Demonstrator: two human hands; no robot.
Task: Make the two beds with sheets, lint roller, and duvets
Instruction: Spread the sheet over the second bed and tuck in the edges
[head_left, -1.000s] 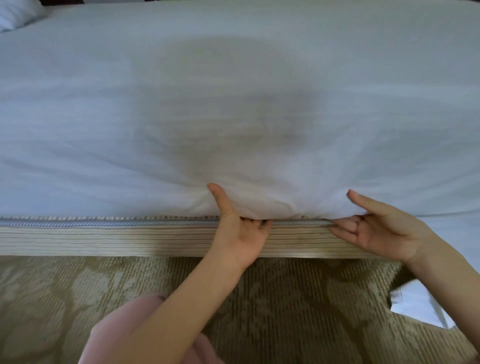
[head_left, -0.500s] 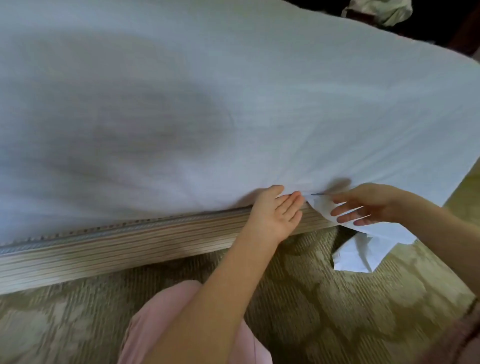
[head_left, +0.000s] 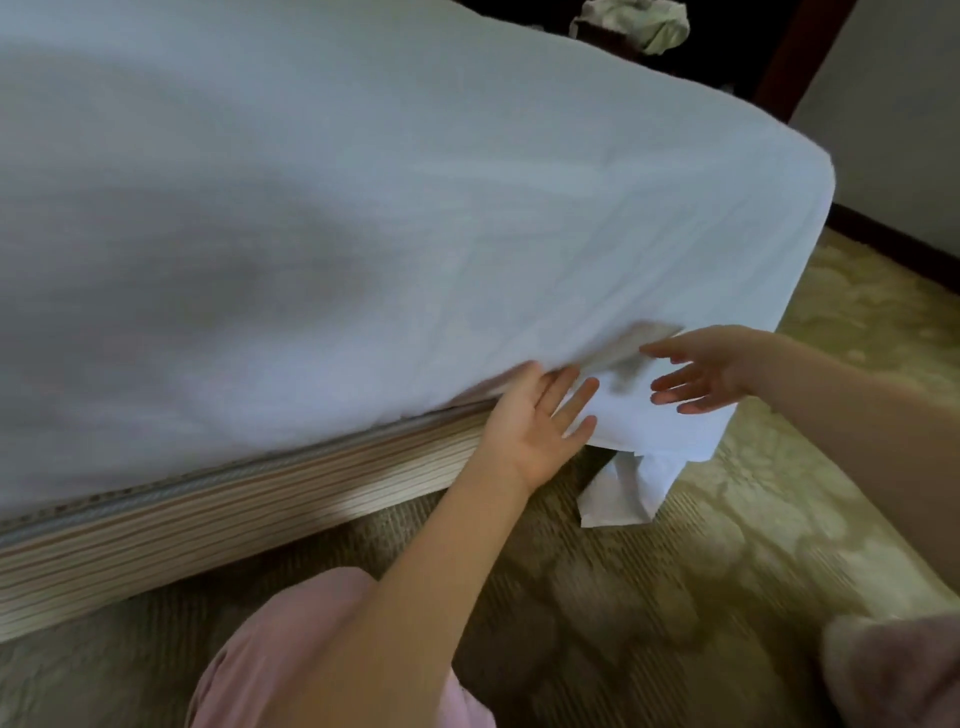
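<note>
Bare left hand (head_left: 535, 423) and right hand (head_left: 714, 371), unsleeved forearms (head_left: 415, 571), a pale pink, softly creased garment (head_left: 280, 660).

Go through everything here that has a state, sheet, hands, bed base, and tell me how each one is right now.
Left hand: open, fingers straight against the sheet's edge.
Right hand: open, fingers spread beside the hanging part; contact unclear.
Sheet: spread flat, tucked at the seam left of the hands.
Sheet corner: untucked, hanging loose toward the carpet.
Bed base: striped side uncovered.
</note>
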